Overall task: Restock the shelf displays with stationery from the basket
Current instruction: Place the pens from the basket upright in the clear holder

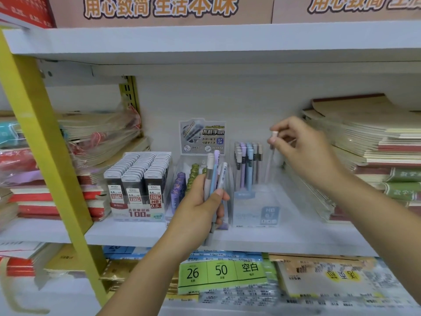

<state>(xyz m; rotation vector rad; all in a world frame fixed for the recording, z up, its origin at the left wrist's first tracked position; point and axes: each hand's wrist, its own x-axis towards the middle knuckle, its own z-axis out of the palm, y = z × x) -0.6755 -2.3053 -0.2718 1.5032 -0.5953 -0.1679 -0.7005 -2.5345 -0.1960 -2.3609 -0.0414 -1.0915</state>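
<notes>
Pinching a pale pink pencil point(270, 164) by its capped top with the right hand point(303, 151), thumb and fingertips closed narrowly on it, and holding it upright over the bare right side of the clear display box point(257, 208) on the white shelf point(136, 233). Seeming to have its lower end inside the box, though not being able to tell for certain through the blur. Gripping a bundle of pencils point(214, 172) in the left hand point(200, 201), fingers and thumb wrapped round the lower barrels, three or four by the look of them, and holding them upright just in front of the neighbouring display of purple and green lead tubes point(182, 185). Judging this box as partly restocked: seeing standing pencils point(247, 160) filling only its left and back part, with room to the right. Reckoning on seating the pinched pencil first, then feeding in the bundle one at a time. Not seeing the basket anywhere in view, so not knowing the amount of stock left beyond these pencils. Noting the lead refill box point(136, 179) to the left looking full and needing nothing, and stacked notebooks point(376, 137) lying close beside the display box on the right.
</notes>
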